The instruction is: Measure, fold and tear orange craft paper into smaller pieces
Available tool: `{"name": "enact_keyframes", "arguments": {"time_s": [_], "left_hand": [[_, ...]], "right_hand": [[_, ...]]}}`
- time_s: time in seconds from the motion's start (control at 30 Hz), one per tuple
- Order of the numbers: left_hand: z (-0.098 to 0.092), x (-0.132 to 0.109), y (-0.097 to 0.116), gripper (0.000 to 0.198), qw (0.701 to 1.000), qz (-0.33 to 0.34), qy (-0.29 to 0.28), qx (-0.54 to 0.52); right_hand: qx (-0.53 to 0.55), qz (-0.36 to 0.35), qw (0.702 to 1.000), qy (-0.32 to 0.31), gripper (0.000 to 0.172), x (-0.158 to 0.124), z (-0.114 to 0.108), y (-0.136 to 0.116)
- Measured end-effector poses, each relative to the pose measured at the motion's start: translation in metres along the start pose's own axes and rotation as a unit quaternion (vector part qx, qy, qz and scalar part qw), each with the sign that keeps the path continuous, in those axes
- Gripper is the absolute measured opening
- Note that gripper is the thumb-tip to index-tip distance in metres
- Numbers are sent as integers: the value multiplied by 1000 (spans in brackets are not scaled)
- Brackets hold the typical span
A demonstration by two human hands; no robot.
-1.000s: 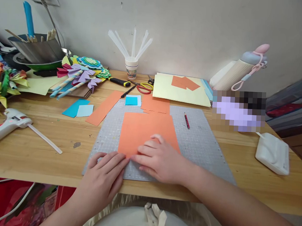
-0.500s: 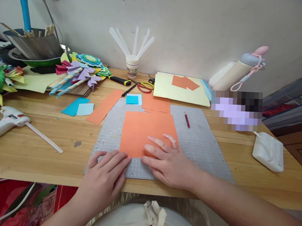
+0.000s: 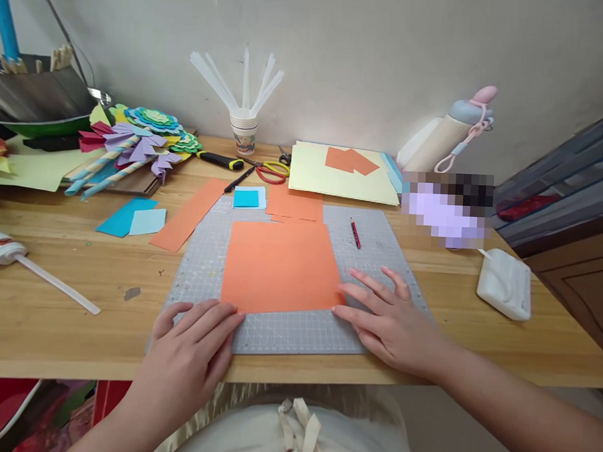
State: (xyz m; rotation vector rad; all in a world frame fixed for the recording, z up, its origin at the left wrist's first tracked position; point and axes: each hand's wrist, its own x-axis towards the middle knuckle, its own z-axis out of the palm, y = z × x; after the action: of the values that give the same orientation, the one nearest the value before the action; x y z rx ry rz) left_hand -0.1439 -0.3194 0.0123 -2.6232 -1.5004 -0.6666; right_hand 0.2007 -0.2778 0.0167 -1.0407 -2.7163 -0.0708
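A sheet of orange paper [image 3: 282, 265] lies flat on the grey cutting mat [image 3: 287, 333]. At its near left corner rests my left hand [image 3: 191, 341], fingers outstretched, fingertips touching the paper's edge. My right hand [image 3: 382, 319] is at the near right corner with its fingers spread, the fingertips by the edge. Neither hand grips anything. Behind the sheet are more orange pieces [image 3: 295, 204] and a small blue square [image 3: 245, 198] on a pale one. A pencil [image 3: 355, 234] lies on the mat to the right.
To the left are a long orange strip [image 3: 192, 214], blue paper pieces [image 3: 126, 217] and a glue gun [image 3: 1, 247]. Scissors [image 3: 272, 171], a utility knife [image 3: 219, 160], a paper cup [image 3: 244, 133] and yellow sheets [image 3: 304, 169] stand or lie behind. A white box [image 3: 503, 285] sits right.
My right hand has slid rightward along the orange sheet's near edge to its right corner. My left hand stays at the left corner. The whole view has shifted a little.
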Motion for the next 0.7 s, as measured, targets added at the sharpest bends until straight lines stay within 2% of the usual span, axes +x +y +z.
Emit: {"name": "enact_keyframes", "arguments": {"time_s": [0.17, 0.27, 0.4, 0.53, 0.7], "left_hand": [[-7, 11, 1, 21, 1000, 21, -16, 4], [-10, 24, 4, 21, 998, 29, -48, 22], [-7, 45, 12, 21, 990, 80, -108, 45], [0, 59, 21, 34, 977, 157, -141, 39], [-2, 63, 17, 37, 969, 184, -151, 72]], "right_hand": [[8, 21, 1000, -2, 26, -16, -10, 14], [19, 39, 999, -1, 23, -15, -18, 11], [48, 87, 995, 30, 30, -1, -19, -17], [67, 125, 990, 2, 34, 10, -3, -51], [75, 171, 982, 32, 34, 7, 11, -64]]}}
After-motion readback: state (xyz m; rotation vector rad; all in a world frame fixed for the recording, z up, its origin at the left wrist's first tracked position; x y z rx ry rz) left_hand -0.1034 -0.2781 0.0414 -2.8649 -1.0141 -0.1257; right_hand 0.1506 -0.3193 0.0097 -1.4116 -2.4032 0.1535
